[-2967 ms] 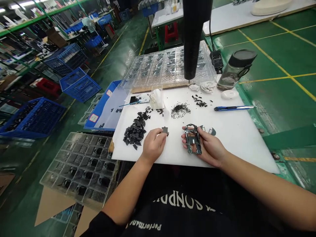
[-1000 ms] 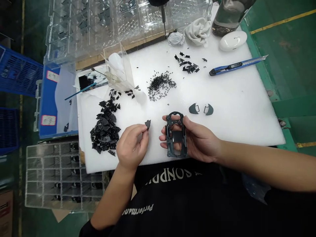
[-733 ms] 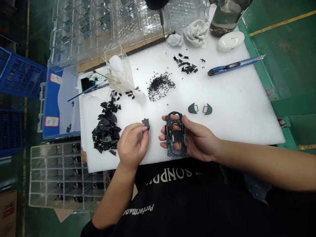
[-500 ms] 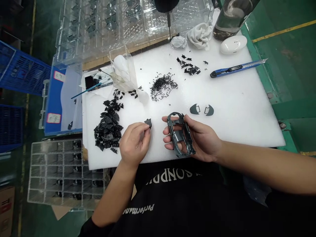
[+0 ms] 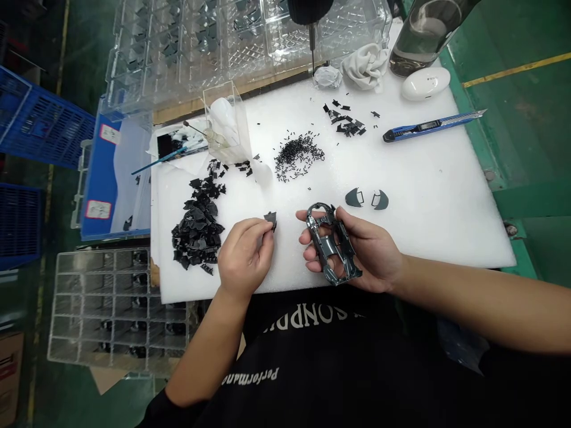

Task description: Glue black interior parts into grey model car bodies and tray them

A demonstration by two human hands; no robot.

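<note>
The left hand (image 5: 244, 258) pinches a small black piece (image 5: 270, 220); the right hand (image 5: 363, 252) curls around a chrome-edged frame (image 5: 330, 244) above white foam (image 5: 446, 226). A slack pinch could lose the piece among the black scraps (image 5: 197, 229).

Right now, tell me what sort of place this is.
Most likely a factory workshop for hand work on small parts: a white foam work pad, clear plastic trays holding dark parts, and blue plastic crates on a green-painted floor.
</note>
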